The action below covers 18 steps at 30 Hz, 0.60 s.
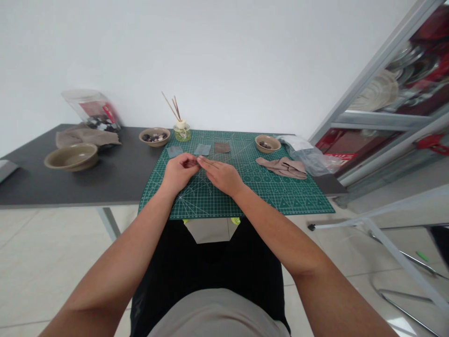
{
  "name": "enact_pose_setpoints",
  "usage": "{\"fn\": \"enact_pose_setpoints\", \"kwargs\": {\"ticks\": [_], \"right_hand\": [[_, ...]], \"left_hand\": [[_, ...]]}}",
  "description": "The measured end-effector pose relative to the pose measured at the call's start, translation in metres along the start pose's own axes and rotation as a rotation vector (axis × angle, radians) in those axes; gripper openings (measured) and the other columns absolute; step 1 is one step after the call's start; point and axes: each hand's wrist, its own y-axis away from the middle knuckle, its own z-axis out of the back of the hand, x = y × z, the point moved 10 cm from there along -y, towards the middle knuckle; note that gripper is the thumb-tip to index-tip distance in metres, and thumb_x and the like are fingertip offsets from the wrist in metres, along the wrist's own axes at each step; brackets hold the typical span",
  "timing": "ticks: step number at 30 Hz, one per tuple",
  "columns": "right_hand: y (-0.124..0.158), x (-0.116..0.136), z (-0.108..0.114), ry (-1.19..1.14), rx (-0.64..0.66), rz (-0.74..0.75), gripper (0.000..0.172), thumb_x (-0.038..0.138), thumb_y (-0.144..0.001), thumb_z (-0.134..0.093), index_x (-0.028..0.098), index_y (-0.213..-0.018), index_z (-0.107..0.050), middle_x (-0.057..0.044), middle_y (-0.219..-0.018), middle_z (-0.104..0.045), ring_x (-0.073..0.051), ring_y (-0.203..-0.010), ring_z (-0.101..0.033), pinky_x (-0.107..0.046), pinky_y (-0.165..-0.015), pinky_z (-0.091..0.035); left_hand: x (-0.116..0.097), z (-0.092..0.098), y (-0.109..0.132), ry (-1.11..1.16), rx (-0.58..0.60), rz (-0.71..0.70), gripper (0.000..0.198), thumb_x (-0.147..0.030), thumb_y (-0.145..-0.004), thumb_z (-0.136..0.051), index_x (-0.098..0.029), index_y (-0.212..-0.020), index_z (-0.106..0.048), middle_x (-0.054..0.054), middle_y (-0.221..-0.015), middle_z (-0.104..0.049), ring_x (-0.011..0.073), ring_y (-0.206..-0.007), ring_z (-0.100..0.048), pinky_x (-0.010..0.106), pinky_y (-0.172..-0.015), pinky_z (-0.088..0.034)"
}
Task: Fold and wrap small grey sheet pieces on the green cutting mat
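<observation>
Over the green cutting mat (pixel 280 201), my left hand (pixel 179 172) and my right hand (pixel 221 176) meet at their fingertips. Both are closed in a pinch; whatever lies between the fingers is too small and hidden to name. Just behind them on the mat are a grey-blue patch (pixel 174 151), a second one (pixel 202 149) and a brown patch (pixel 222 148). A small bowl (pixel 268 144) with dark pieces stands at the mat's back right, with a crumpled pinkish cloth (pixel 283 167) in front of it.
A bowl of dark and light pieces (pixel 155 137) and a reed diffuser (pixel 182 130) stand behind left. Farther left are a large bowl (pixel 72 157), a brown cloth (pixel 84 135) and a clear container (pixel 94 112). A plastic bag (pixel 310 154) lies at the right.
</observation>
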Motion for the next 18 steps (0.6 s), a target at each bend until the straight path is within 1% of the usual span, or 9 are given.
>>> {"fn": "enact_pose_setpoints", "kwargs": {"ticks": [4,9,12,15,18], "right_hand": [[-0.001,0.001,0.0,0.002,0.001,0.013,0.05,0.011,-0.096,-0.04,0.022,-0.143,-0.049,-0.003,-0.149,-0.048,-0.014,-0.132,-0.052,-0.032,-0.11,-0.046],[-0.001,-0.002,0.003,0.0,-0.025,-0.007,0.048,0.009,-0.095,-0.039,0.02,-0.141,-0.052,-0.004,-0.147,-0.051,-0.014,-0.131,-0.053,-0.032,-0.11,-0.046],[-0.001,-0.001,0.003,-0.003,-0.04,0.006,0.048,0.008,-0.095,-0.039,0.018,-0.14,-0.053,-0.005,-0.146,-0.051,-0.015,-0.131,-0.053,-0.033,-0.11,-0.046],[-0.001,0.002,0.001,-0.017,-0.037,0.049,0.047,0.01,-0.095,-0.04,0.019,-0.14,-0.053,-0.005,-0.146,-0.051,-0.015,-0.132,-0.052,-0.034,-0.111,-0.045],[-0.001,0.001,0.002,-0.029,-0.051,0.051,0.047,0.009,-0.095,-0.04,0.02,-0.139,-0.053,-0.004,-0.146,-0.051,-0.015,-0.133,-0.052,-0.033,-0.111,-0.045]], "left_hand": [[0.006,0.001,-0.001,0.015,-0.006,-0.006,0.008,-0.022,-0.068,-0.069,-0.018,-0.072,-0.063,-0.003,-0.065,-0.061,0.0101,-0.059,-0.053,0.024,-0.059,-0.042],[0.011,0.003,-0.001,0.089,-0.037,0.022,0.013,-0.027,-0.067,-0.073,-0.017,-0.072,-0.065,-0.001,-0.069,-0.065,0.0108,-0.062,-0.055,0.024,-0.062,-0.044],[0.01,0.002,-0.001,0.097,-0.028,0.04,0.016,-0.028,-0.065,-0.074,-0.017,-0.07,-0.064,-0.001,-0.069,-0.065,0.011,-0.062,-0.055,0.024,-0.062,-0.044],[0.01,0.0,-0.001,0.08,0.001,0.042,0.014,-0.026,-0.064,-0.074,-0.017,-0.069,-0.064,-0.003,-0.065,-0.063,0.0101,-0.06,-0.053,0.024,-0.061,-0.042],[0.013,0.002,-0.002,0.131,-0.014,0.054,0.014,-0.024,-0.063,-0.075,-0.017,-0.07,-0.065,-0.003,-0.066,-0.064,0.0105,-0.061,-0.055,0.024,-0.062,-0.044]]}}
